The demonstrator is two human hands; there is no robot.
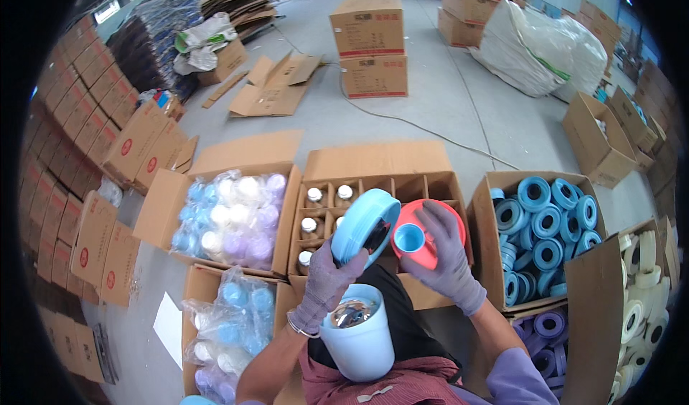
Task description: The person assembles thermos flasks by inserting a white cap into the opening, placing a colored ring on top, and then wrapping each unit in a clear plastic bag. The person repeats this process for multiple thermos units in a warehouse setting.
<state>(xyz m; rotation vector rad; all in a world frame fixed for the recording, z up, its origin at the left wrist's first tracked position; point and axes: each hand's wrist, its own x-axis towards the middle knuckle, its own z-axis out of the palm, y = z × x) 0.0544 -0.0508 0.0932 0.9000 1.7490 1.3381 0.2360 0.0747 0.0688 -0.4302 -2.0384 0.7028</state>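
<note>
My left hand [326,281], in a grey glove, grips a blue plastic ring [355,234], tilted, with a dark opening. Below it a light blue cylindrical container [360,347] stands in my lap, a shiny mirrored piece [353,313] inside its mouth. My right hand [448,261], also gloved, has its fingers apart over a round red plastic piece [410,215]. A small blue cup-shaped part [410,238] lies against that red piece beside my thumb. Whether the right fingers touch either part I cannot tell.
A divided carton [380,150] with white-capped bottles [313,195] stands ahead. Left are cartons of bagged blue, white and purple parts [237,218]. Right, a carton holds blue rings [545,222]; others hold purple rings [549,326] and cream rings [635,319]. Stacked boxes [369,28] stand farther off.
</note>
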